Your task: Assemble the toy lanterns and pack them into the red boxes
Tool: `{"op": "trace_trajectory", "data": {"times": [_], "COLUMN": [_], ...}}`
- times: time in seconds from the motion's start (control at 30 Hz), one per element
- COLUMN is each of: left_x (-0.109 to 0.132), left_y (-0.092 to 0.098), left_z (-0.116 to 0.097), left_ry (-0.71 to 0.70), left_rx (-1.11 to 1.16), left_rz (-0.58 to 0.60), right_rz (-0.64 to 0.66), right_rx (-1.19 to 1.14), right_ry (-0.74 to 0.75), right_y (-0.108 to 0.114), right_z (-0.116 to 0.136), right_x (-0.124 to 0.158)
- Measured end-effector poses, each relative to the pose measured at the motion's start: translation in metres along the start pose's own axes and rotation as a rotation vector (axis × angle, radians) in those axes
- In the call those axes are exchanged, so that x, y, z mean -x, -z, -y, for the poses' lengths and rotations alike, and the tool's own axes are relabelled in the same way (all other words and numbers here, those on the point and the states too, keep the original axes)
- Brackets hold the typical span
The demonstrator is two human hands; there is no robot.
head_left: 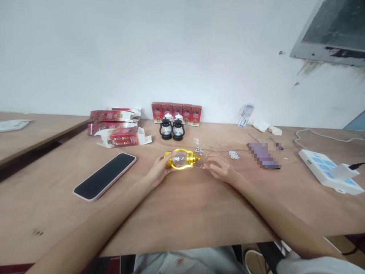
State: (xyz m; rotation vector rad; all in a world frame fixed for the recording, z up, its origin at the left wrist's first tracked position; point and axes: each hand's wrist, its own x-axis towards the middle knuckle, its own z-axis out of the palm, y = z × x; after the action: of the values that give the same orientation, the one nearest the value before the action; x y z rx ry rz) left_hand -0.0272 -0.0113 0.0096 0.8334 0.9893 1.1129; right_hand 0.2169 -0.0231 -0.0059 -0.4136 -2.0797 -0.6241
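Gripping gold lantern (pixel 181 160) in left hand (pixel 160 169), just toward six o'clock from centre, apparently pinching thin wire (pixel 197 166) in right hand (pixel 221 168) at lantern's three o'clock, seemingly working midway, with wire's attachment unclear, leaving loose wires (pixel 208 145) at two o'clock untouched.

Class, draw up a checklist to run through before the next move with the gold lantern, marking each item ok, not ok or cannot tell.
1. Gold lantern steadied: ok; the left hand grips its base end.
2. Lantern upright: not ok; it is held on its side, top towards the right hand.
3. Thin wire gripped by the right fingertips: cannot tell; too small and blurred.
4. Small grey round pieces near the lantern: ok; they lie just beyond its top end.
5. Phone apart from both hands: ok; it lies to the left of the left hand.
6. Two black lanterns upright: ok; they stand side by side.
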Motion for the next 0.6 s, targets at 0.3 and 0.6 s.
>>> {"op": "trace_trajectory", "data": {"times": [0.3,0.6], "left_x": [-0.0012,0.0026], "left_y": [0.0001,-0.0035], "left_z": [0.0007,-0.0023], "left_ry": [0.011,0.034], "left_rx": [-0.003,0.005], "left_rz": [-0.002,0.018], "right_rz": [0.031,0.043], "right_rx": [-0.028,-0.049], "right_ry": [0.017,-0.009], "right_y": [-0.0008,-0.0028], "right_z": [0.0013,0.0009], "right_x": [0.0004,0.0029]}}
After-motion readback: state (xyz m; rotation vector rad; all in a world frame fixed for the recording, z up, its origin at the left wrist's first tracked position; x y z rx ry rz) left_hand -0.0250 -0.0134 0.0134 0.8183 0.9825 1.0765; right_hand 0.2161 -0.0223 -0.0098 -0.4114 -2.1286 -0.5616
